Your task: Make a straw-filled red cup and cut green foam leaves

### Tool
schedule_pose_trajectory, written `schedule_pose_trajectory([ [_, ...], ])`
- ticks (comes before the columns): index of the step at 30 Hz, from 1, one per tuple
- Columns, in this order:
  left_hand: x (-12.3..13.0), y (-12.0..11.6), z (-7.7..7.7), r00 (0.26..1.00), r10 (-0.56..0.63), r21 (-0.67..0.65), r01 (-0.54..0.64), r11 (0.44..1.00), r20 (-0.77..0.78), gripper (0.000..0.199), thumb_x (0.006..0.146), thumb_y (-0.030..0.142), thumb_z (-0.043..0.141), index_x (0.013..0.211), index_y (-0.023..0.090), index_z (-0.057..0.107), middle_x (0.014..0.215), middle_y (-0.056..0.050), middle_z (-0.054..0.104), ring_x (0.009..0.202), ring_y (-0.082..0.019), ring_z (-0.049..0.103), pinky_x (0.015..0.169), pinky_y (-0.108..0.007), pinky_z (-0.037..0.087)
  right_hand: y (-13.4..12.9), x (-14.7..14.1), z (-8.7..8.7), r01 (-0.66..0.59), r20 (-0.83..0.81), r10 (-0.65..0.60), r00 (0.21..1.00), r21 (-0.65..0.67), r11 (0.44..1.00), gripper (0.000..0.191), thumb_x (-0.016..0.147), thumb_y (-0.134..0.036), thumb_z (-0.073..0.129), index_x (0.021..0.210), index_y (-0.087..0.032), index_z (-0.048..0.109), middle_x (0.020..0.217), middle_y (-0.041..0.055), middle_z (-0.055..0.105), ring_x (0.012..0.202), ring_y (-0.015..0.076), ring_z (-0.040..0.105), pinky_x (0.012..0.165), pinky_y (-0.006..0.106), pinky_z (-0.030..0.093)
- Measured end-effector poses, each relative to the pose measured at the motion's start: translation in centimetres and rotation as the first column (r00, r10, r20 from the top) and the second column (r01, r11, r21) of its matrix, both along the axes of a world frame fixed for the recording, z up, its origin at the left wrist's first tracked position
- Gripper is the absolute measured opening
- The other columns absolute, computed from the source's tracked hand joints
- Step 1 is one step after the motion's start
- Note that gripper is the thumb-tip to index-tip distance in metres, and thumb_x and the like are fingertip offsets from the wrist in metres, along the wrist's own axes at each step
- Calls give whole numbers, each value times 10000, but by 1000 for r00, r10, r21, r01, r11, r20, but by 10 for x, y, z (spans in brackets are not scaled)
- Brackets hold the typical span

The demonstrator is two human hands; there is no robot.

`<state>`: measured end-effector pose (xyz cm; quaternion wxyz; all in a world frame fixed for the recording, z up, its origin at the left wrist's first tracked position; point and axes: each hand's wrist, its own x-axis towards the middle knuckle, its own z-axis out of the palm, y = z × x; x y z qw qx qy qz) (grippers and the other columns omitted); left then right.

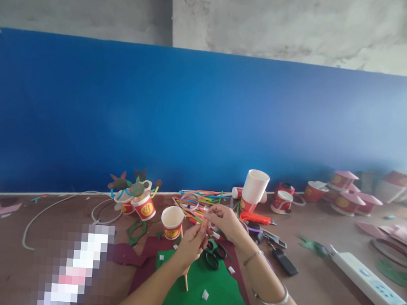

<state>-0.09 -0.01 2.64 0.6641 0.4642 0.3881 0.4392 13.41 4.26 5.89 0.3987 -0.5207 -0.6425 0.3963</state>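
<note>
Both hands meet above the green sheet [211,288] at the middle of the table. My left hand [193,245] is closed around a thin orange stick [186,280], whose lower end sticks out below the palm. My right hand [221,220] pinches at the top of a small clear and orange piece [204,222] between the hands; its exact shape is too small to tell. Just left stands an open paper cup [172,221]. Black scissors [213,255] lie on the green sheet beside my left hand.
Coloured sticks [200,198] lie behind the hands, near a tall cup stack [253,191]. Decorated cups [144,206] stand left. An orange cutter [256,218], a black key fob [284,261] and a white power strip [368,281] lie right. Blue panel [205,120] behind.
</note>
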Motion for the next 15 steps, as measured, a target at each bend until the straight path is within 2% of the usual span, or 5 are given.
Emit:
schedule_pose_trajectory([
  [7, -1, 2, -3, 998, -14, -19, 15, 1000, 57, 501, 664, 654, 544, 787, 168, 518, 447, 108, 347, 309, -8, 173, 311, -170, 79, -4, -2, 7, 1, 18, -1, 1000, 9, 1000, 189, 704, -348, 605, 763, -171, 579, 513, -45, 520, 424, 93, 470, 442, 200, 365],
  [13, -1, 1, -4, 992, -33, 16, 31, 999, 121, 453, 694, 616, 549, 760, 171, 500, 454, 107, 345, 301, -20, 217, 260, -155, 207, -5, -4, 8, 38, 89, -42, 995, 50, 998, 180, 702, -334, 594, 775, -170, 580, 488, -63, 475, 412, 86, 431, 430, 196, 342],
  [15, 0, 0, -3, 990, -33, 6, 33, 999, 134, 456, 687, 618, 555, 759, 172, 499, 445, 109, 341, 297, -22, 220, 253, -153, 213, -5, -4, 7, 41, 118, -49, 992, 74, 996, 178, 702, -332, 592, 780, -172, 586, 486, -67, 469, 417, 86, 420, 434, 197, 334],
])
